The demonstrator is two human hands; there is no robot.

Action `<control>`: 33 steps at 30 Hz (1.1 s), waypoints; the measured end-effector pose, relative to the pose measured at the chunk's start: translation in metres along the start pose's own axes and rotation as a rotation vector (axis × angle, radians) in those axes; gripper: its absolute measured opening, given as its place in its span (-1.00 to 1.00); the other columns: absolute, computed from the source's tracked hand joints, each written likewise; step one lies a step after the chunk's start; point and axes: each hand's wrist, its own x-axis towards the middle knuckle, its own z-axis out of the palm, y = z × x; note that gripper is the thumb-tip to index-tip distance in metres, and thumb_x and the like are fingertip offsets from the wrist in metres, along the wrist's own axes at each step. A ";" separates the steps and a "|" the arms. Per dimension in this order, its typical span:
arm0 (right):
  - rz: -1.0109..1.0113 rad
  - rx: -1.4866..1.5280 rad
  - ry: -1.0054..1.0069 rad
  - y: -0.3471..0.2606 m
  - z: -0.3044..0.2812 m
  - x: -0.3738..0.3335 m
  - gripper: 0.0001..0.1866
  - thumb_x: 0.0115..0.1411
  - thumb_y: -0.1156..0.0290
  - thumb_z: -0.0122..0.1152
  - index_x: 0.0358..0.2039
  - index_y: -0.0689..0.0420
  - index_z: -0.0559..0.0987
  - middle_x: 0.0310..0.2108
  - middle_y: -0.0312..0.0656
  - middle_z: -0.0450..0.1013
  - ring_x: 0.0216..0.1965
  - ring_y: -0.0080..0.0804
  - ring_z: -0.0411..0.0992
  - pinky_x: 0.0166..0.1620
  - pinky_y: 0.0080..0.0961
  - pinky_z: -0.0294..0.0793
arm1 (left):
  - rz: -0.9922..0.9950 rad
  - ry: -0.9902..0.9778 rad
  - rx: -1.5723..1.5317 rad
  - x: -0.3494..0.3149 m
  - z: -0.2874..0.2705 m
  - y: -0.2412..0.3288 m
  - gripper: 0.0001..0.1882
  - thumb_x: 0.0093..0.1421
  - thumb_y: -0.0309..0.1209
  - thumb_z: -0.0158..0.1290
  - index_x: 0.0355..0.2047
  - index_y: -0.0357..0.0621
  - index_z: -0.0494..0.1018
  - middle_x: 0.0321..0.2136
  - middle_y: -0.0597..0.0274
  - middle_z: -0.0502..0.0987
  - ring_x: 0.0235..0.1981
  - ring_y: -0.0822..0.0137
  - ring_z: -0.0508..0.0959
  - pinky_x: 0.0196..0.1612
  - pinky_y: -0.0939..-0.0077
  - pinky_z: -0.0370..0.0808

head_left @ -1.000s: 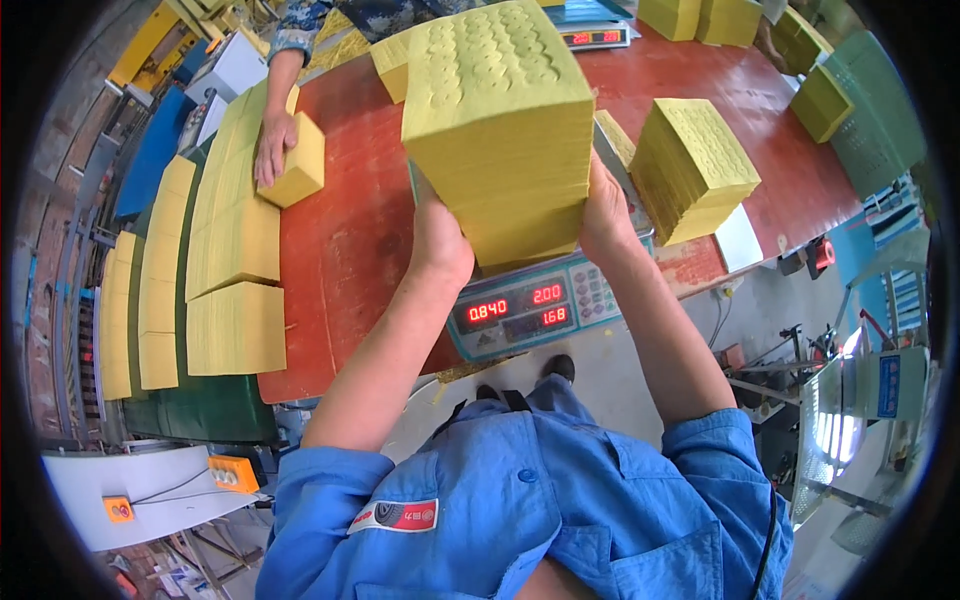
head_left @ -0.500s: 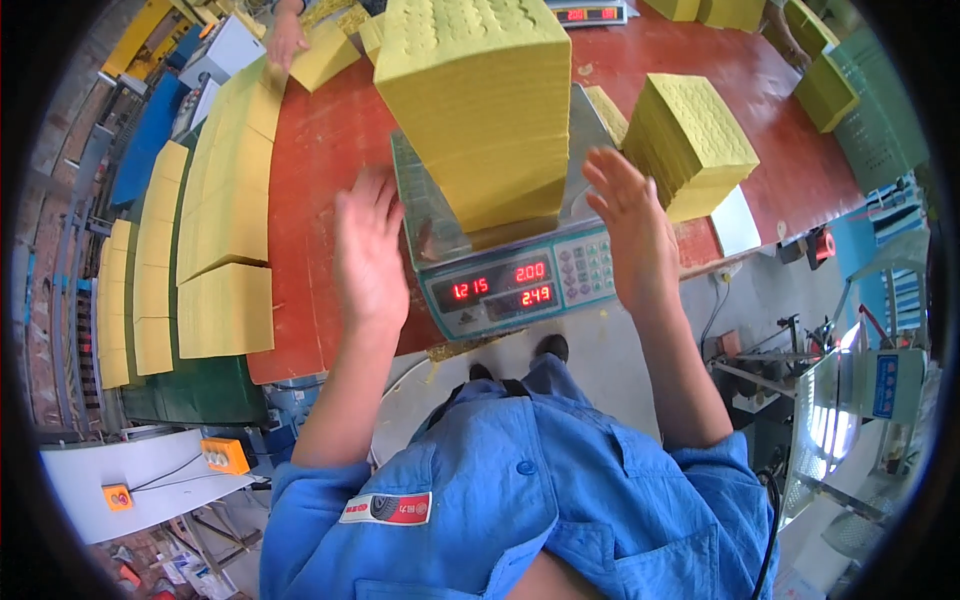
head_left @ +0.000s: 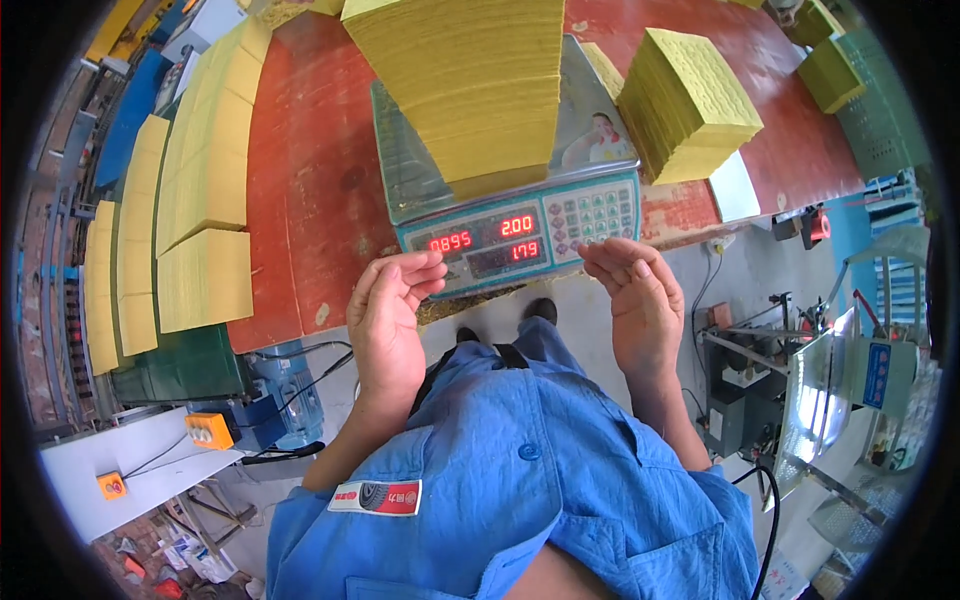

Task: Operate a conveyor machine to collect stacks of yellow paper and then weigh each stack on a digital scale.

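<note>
A tall stack of yellow sheets (head_left: 470,110) stands on the metal pan of a digital scale (head_left: 590,215) with lit red readouts. Its top runs out of the upper edge of the view. My left hand (head_left: 392,325) hangs in the air at the scale's near left corner, fingers bent a little and apart, holding nothing. Opposite it, my right hand (head_left: 642,315) is held up by the near right corner below the keypad, palm turned inward and also empty. Neither hand touches the stack. To the right of the scale sits a shorter yellow stack (head_left: 690,115).
Long rows of yellow stacks (head_left: 205,180) line the left side of the red table (head_left: 300,190). A white card (head_left: 735,190) lies near its right edge. Beyond are a green perforated panel (head_left: 885,110) and machinery. An orange switch box (head_left: 208,431) sits at lower left.
Both hands have drawn back toward my body, away from the sides of the stack. The scale's readout has changed. The view has shifted, and another person's hand at far left is out of sight.
</note>
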 end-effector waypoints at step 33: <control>-0.005 -0.151 -0.126 -0.019 -0.015 0.066 -0.76 0.32 0.46 0.02 -0.10 0.33 0.55 -0.14 -0.02 0.56 -0.02 -0.24 0.52 0.11 -0.28 0.44 | 0.567 0.005 0.211 0.102 0.068 0.104 -0.45 0.41 -0.18 -0.26 0.20 -0.40 0.26 0.22 -0.08 0.33 0.26 0.11 0.31 0.30 0.13 0.22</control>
